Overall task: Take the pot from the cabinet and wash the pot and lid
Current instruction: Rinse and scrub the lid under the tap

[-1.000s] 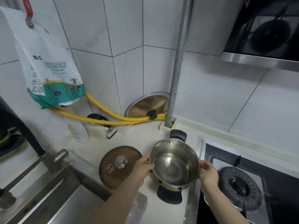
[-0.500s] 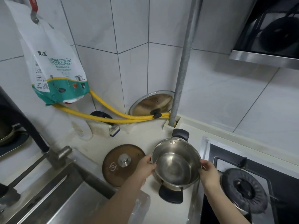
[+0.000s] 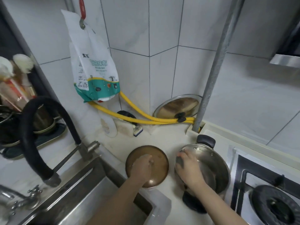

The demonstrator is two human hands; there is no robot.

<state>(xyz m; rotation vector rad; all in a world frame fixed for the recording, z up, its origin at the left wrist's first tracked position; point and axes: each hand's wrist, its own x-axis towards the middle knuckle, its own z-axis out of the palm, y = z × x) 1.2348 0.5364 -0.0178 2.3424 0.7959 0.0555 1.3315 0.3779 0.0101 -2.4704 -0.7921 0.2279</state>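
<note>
The steel pot (image 3: 212, 161) with two black handles stands on the pale counter beside the stove, empty inside. My right hand (image 3: 188, 168) reaches across it, fingers curled over its left rim. Just left of the pot, the brown round lid (image 3: 160, 158) lies flat on the counter at the sink's corner. My left hand (image 3: 142, 164) rests on top of the lid, closed over its centre knob, which is hidden under the fingers.
The steel sink (image 3: 78, 202) lies at lower left under a black faucet hose (image 3: 30, 127). A gas burner (image 3: 272, 207) is at right. A second lid (image 3: 177, 106) leans in the wall corner behind a yellow hose (image 3: 129, 117) and a metal pipe (image 3: 212, 75).
My left hand left the pot's left rim and now grips the lid. My right hand crossed from the pot's right rim to its left rim. The view shifted left.
</note>
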